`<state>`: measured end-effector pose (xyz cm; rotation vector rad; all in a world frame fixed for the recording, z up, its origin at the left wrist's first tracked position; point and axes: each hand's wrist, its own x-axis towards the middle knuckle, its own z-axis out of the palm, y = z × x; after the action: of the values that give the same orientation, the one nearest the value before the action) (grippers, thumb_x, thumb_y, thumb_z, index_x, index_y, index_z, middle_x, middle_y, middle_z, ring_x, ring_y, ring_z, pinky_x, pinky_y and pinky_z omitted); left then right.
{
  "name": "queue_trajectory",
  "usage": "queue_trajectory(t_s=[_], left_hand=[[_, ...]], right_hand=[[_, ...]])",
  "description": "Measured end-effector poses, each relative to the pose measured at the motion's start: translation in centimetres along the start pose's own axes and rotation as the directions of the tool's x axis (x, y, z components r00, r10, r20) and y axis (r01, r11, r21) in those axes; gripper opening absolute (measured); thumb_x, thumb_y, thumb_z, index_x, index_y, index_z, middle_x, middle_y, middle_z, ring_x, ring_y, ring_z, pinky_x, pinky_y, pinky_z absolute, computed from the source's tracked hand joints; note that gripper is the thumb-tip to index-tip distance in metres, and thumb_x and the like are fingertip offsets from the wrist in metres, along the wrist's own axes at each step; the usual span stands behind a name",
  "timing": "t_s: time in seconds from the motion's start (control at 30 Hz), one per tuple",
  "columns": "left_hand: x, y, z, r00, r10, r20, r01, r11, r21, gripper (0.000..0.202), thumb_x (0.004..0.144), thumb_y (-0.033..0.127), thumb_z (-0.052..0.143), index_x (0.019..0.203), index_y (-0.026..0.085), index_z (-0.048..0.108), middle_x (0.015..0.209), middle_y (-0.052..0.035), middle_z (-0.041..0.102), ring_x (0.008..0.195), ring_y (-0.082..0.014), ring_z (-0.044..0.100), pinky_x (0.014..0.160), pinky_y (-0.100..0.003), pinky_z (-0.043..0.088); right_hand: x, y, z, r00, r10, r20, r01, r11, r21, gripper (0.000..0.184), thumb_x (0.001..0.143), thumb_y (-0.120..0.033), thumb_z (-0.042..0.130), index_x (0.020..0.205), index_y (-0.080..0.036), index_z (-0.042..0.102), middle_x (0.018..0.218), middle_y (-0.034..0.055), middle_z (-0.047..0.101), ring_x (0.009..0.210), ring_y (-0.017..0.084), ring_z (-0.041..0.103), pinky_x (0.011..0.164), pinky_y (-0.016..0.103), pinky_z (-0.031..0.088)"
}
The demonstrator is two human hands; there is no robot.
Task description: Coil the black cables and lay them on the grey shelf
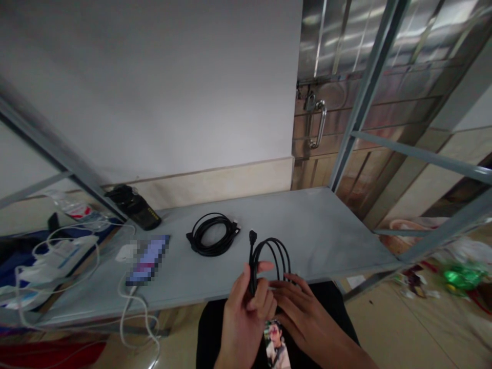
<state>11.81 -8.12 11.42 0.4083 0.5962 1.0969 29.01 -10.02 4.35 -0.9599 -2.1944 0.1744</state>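
Seated at a grey table [307, 220], near edge, dark trousers [209, 328] under it. Two bare hands at the near side, a little right of the middle.

Left hand [251, 310]: closed, gripping a black cable [252, 254] gathered into a bundle. The cable's plug [252, 236] stands up beyond the fingers, pointing to the far side. Loops of the same cable arch rightward from the bundle, raised over the near edge of the table.

Right hand [302, 312]: just beside the left, fingers stretched forward and slightly bent, at the near ends of the loops. Cannot tell whether it pinches the cable or only touches it.

Far and left of the hands, flat on the table: a coiled cable [215, 250], also black, wound in a ring, plug ends at its right side.

Farther left: a phone [149, 260], screen lit and blurred, a white cord [133, 291] running from its near end. Behind it, a black bottle [138, 210] lies tilted near the wall [172, 92]. Far left, a clear bottle [73, 205] with a red label; nearer, a white power strip [75, 259] among cords.

Far right, beyond the metal frame [369, 87]: a shiny door [346, 66] with padlock [310, 101] and handle [322, 123].
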Motion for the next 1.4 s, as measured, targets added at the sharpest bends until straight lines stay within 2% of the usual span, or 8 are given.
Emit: queue_trajectory(t_s=[0.13, 0.27, 0.47, 0.63, 0.8, 0.93, 1.07, 1.4], left_hand=[[0.6, 1.4, -1.8, 0.996, 0.085, 0.011, -0.086, 0.988, 0.126, 0.050, 0.090, 0.069, 0.089, 0.092, 0.020, 0.081, 0.053, 0.0160, 0.012, 0.049, -0.0068, 0.004, 0.047, -0.023, 0.022], [2.4, 4.4, -3.8, 0.963, 0.269, 0.032, -0.257, 0.870, 0.420, 0.039, 0.094, 0.057, 0.090, 0.099, 0.020, 0.080, 0.053, 0.0159, 0.020, 0.043, -0.0061, 0.016, 0.046, -0.023, 0.029], [6.9, 11.7, -9.4, 0.693, 0.704, 0.157, -0.397, 0.191, 0.898, 0.042, 0.095, 0.058, 0.082, 0.111, 0.020, 0.085, 0.085, -0.0043, 0.078, 0.083, -0.0256, 0.073, 0.080, -0.038, 0.058], [10.8, 15.9, -16.5, 0.594, 0.792, 0.141, -0.204, -0.022, 0.979, 0.047, 0.099, 0.062, 0.065, 0.115, 0.020, 0.078, 0.113, -0.0127, 0.083, 0.111, -0.0368, 0.076, 0.106, -0.054, 0.060], [13.0, 15.6, -21.1, 0.552, 0.823, 0.133, -0.122, -0.079, 0.989, 0.048, 0.094, 0.057, 0.064, 0.122, 0.018, 0.071, 0.128, -0.0230, 0.075, 0.135, -0.0455, 0.067, 0.126, -0.069, 0.046], [13.2, 14.5, -22.9, 0.544, 0.819, 0.185, -0.134, -0.133, 0.982, 0.064, 0.102, 0.061, 0.058, 0.147, 0.016, 0.059, 0.154, -0.0259, 0.062, 0.154, -0.0415, 0.054, 0.133, -0.062, 0.041], [12.9, 14.4, -23.4, 0.561, 0.811, 0.166, -0.161, -0.090, 0.983, 0.068, 0.108, 0.067, 0.053, 0.154, 0.017, 0.057, 0.160, -0.0244, 0.059, 0.155, -0.0374, 0.055, 0.131, -0.057, 0.046], [12.3, 14.7, -23.2, 0.560, 0.828, 0.019, -0.168, 0.091, 0.982, 0.066, 0.110, 0.072, 0.050, 0.145, 0.018, 0.065, 0.152, -0.0213, 0.070, 0.144, -0.0359, 0.066, 0.125, -0.054, 0.053]], right_hand=[[1.8, 0.3, 1.3, 0.994, -0.113, 0.010, 0.113, 0.990, -0.079, 0.009, 0.110, -0.024, 0.072, 0.117, -0.022, 0.066, 0.100, 0.0034, 0.078, 0.098, 0.024, 0.077, 0.115, 0.050, 0.060], [5.6, 1.7, 2.4, 0.981, -0.190, 0.044, 0.195, 0.952, -0.235, 0.026, 0.107, -0.044, 0.080, 0.112, -0.020, 0.069, 0.097, 0.0043, 0.075, 0.098, 0.026, 0.074, 0.102, 0.045, 0.061], [13.7, 4.2, 5.1, 0.955, -0.281, 0.093, 0.295, 0.891, -0.345, 0.014, 0.115, -0.034, 0.066, 0.109, -0.022, 0.071, 0.104, 0.0046, 0.074, 0.105, 0.024, 0.069, 0.116, 0.044, 0.051], [18.9, 5.6, 10.7, 0.963, -0.213, 0.162, 0.253, 0.925, -0.283, 0.019, 0.118, -0.034, 0.058, 0.115, -0.021, 0.071, 0.119, 0.0071, 0.073, 0.123, 0.024, 0.068, 0.132, 0.051, 0.039], [19.8, 7.0, 15.5, 0.948, -0.176, 0.264, 0.236, 0.947, -0.216, 0.028, 0.113, -0.040, 0.070, 0.123, -0.014, 0.071, 0.122, 0.0110, 0.076, 0.117, 0.025, 0.072, 0.120, 0.046, 0.049], [19.2, 7.5, 16.6, 0.941, -0.172, 0.291, 0.230, 0.957, -0.178, 0.060, 0.106, -0.066, 0.072, 0.134, -0.013, 0.067, 0.127, 0.0134, 0.076, 0.124, 0.029, 0.070, 0.119, 0.047, 0.049], [19.1, 7.7, 17.0, 0.947, -0.135, 0.290, 0.193, 0.964, -0.182, 0.048, 0.109, -0.061, 0.071, 0.126, -0.016, 0.070, 0.125, 0.0139, 0.076, 0.124, 0.029, 0.068, 0.117, 0.048, 0.049], [13.8, 11.1, 11.7, 0.954, -0.122, 0.275, 0.189, 0.954, -0.233, 0.041, 0.110, -0.058, 0.068, 0.121, -0.019, 0.073, 0.116, 0.0090, 0.075, 0.115, 0.026, 0.068, 0.115, 0.047, 0.051]])
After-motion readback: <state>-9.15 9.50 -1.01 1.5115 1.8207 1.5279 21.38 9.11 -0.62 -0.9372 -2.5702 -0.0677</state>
